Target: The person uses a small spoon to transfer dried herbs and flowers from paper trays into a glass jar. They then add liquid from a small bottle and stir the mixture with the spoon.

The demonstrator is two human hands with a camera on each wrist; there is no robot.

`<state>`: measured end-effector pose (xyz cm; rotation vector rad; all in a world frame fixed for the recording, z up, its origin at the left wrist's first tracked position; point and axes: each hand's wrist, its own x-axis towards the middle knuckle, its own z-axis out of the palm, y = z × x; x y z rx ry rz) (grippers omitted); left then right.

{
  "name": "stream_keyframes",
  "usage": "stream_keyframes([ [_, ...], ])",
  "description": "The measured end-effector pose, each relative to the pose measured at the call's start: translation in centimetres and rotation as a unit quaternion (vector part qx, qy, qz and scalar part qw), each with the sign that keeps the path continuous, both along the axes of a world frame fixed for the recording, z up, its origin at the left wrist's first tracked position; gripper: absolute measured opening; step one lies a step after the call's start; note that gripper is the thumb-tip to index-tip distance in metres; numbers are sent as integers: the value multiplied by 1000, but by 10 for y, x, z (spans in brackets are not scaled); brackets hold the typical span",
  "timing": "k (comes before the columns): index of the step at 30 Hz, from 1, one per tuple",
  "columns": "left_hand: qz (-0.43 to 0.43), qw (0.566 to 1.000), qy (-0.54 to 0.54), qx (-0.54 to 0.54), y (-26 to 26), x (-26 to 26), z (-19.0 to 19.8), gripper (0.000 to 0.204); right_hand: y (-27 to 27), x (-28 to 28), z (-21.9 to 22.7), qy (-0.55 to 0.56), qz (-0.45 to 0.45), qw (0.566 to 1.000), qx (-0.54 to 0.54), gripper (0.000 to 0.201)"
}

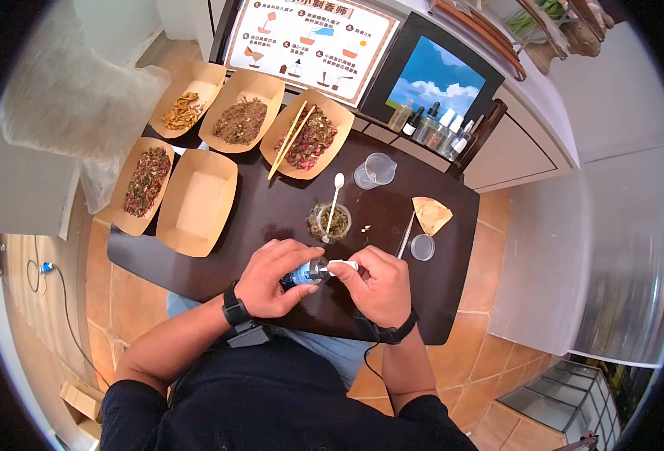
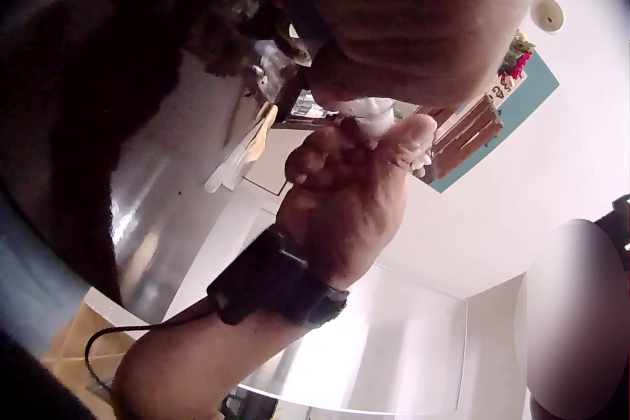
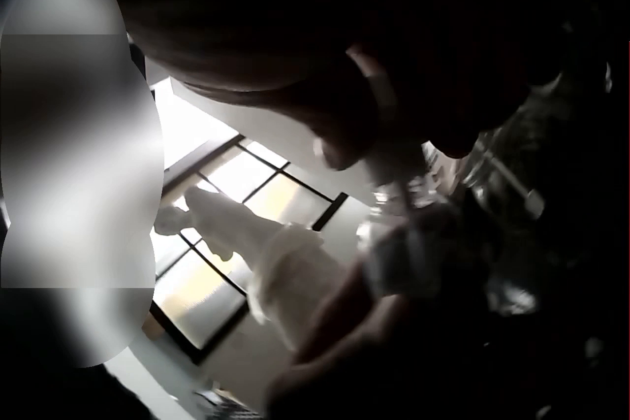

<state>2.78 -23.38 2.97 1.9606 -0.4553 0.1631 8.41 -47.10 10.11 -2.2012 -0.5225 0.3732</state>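
Observation:
My left hand [image 1: 268, 279] grips a small clear bottle [image 1: 300, 275] with a blue label, lying tilted with its neck toward the right. At that neck my right hand [image 1: 384, 284] pinches a white dropper cap [image 1: 344, 265] between thumb and fingers. In the left wrist view the white cap [image 2: 374, 115] shows between the two hands; the right wrist view is dark, with the bottle [image 3: 402, 255] dimly visible. Just beyond the hands stands a clear jar [image 1: 345, 229] of dried herbs, a white spoon [image 1: 337, 184] leaning in it.
Paper trays [image 1: 197, 201] stand at the left, several with dried flowers, one with chopsticks [image 1: 291, 140] across it. A clear measuring cup [image 1: 375, 171], folded filter paper [image 1: 432, 216], tweezers [image 1: 406, 234] and a round lid [image 1: 423, 247] lie rightward. Several bottles [image 1: 430, 128] line the back rack.

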Motion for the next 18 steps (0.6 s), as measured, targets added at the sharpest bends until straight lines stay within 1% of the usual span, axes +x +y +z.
stream_keyframes([
  [1,-1,1000,5,8,1,0,1,58,-1,1,-4,-44,22,997,-53,28],
  [2,-1,1000,5,8,1,0,2,58,-1,0,-5,-44,23,997,-53,28],
  [4,-2,1000,10,-3,2,0,3,59,13,-2,9,-56,-40,993,99,30],
  [5,0,1000,12,-3,2,-1,2,59,15,-4,9,-70,-33,986,147,32],
  [6,2,1000,9,-3,1,-1,1,59,13,-4,5,-70,-33,986,147,32],
  [8,3,1000,5,-3,0,-1,0,58,4,-7,-5,-50,15,990,131,36],
  [9,0,1000,7,3,1,0,1,58,4,-10,1,-11,-13,997,80,36],
  [10,-4,1000,9,9,1,0,1,58,4,-10,2,-11,-15,997,79,36],
  [12,-7,1000,9,6,1,0,1,58,4,-8,3,-48,-6,998,41,35],
  [13,-8,1000,10,4,2,0,1,58,5,-8,2,-48,-5,998,41,35],
  [16,-2,1000,2,4,1,0,-1,59,2,-7,-4,-14,3,992,128,41],
  [17,-2,1000,2,4,0,0,-1,59,-3,-10,-7,56,-14,992,116,37],
  [18,-3,1000,4,8,0,0,-1,60,-4,-10,-5,55,-15,992,115,37],
])
